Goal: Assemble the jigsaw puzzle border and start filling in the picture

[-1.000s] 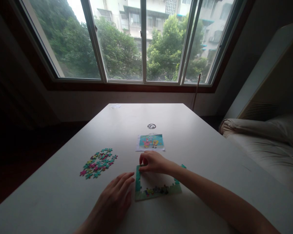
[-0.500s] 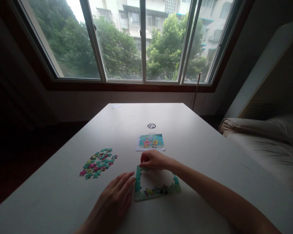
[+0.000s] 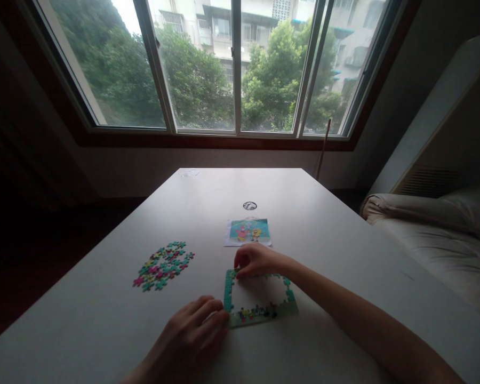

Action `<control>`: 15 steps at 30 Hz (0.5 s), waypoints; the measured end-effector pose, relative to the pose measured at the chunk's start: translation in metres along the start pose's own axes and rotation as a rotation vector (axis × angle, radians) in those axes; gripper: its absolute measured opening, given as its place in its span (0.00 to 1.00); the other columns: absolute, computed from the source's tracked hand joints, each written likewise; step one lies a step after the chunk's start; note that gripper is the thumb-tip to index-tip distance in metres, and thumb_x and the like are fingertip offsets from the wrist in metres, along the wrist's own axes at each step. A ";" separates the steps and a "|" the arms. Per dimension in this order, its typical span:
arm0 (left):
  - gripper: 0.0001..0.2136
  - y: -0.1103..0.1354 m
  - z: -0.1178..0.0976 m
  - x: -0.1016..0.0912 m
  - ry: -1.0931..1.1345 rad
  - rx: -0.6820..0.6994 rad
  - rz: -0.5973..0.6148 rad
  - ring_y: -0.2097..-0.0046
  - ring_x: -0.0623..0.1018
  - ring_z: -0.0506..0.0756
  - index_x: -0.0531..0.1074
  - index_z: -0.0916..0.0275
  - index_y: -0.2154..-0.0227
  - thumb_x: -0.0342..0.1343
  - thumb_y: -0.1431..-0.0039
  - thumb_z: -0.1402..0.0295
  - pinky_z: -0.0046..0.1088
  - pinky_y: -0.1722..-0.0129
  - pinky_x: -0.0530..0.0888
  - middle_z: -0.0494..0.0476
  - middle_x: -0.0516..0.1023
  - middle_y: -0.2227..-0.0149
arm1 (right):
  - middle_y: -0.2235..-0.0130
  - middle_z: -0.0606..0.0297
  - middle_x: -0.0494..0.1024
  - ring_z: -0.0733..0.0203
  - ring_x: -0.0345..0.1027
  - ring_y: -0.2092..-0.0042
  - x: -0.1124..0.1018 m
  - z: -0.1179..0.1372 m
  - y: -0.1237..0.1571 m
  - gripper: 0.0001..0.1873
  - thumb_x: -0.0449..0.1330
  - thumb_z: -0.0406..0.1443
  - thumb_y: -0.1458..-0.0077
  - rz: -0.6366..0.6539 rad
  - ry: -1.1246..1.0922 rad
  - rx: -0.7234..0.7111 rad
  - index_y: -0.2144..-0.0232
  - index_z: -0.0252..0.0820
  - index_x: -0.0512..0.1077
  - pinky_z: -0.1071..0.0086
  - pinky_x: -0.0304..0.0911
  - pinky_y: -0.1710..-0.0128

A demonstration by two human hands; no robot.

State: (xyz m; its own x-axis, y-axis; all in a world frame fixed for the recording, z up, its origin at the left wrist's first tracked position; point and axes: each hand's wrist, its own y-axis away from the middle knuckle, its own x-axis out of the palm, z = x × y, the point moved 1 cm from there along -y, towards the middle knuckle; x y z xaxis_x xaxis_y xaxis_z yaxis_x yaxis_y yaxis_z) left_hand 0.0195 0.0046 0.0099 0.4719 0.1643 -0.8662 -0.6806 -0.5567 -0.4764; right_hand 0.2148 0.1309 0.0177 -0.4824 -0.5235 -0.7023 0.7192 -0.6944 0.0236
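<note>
A partly assembled jigsaw puzzle [image 3: 260, 316] lies on the white table, its green and teal border pieces joined around a pale middle. My right hand [image 3: 260, 260] reaches over its far left corner, thumb and fingers pinched on a small puzzle piece that they mostly hide. Beside the near left corner rests my left hand [image 3: 198, 322], fingers stretched out with their tips against the puzzle's edge. Left of the puzzle is a spread of loose puzzle pieces [image 3: 164, 269] in teal, pink and yellow. Just beyond my right hand lies a picture sheet [image 3: 248, 230] with cartoon figures.
The white table [image 3: 324, 320] narrows towards the window. A dark-rimmed oval mark or object [image 3: 249, 206] is past the picture sheet, and a clear scrap [image 3: 190, 173] lies at the far left edge. A padded cover or seat [image 3: 432, 234] stands to the right.
My left fingertips have come down to the puzzle's near left corner and now touch its edge. My right hand remains pinched at the far left corner. The view has shifted slightly.
</note>
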 end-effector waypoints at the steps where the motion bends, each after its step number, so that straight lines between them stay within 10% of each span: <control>1: 0.08 0.000 0.000 0.000 -0.004 0.008 0.008 0.63 0.74 0.53 0.68 0.60 0.63 0.46 0.40 0.75 0.26 0.65 0.74 0.56 0.74 0.66 | 0.77 0.71 0.68 0.70 0.59 0.74 0.001 0.002 0.000 0.12 0.67 0.36 0.61 -0.011 0.021 -0.018 0.70 0.37 0.75 0.78 0.51 0.77; 15: 0.09 0.005 0.008 0.006 -0.098 -0.128 -0.064 0.61 0.76 0.54 0.66 0.62 0.57 0.46 0.38 0.68 0.29 0.62 0.75 0.57 0.75 0.63 | 0.76 0.70 0.69 0.70 0.60 0.74 0.006 0.001 0.000 0.10 0.65 0.34 0.59 -0.026 -0.019 -0.067 0.69 0.36 0.75 0.78 0.53 0.76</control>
State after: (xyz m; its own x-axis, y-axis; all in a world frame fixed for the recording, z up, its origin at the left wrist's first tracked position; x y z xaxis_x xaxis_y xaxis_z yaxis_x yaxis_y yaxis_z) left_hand 0.0140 0.0091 0.0010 0.4513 0.2778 -0.8481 -0.5710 -0.6404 -0.5136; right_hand 0.2117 0.1275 0.0140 -0.5103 -0.5154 -0.6884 0.7377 -0.6738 -0.0424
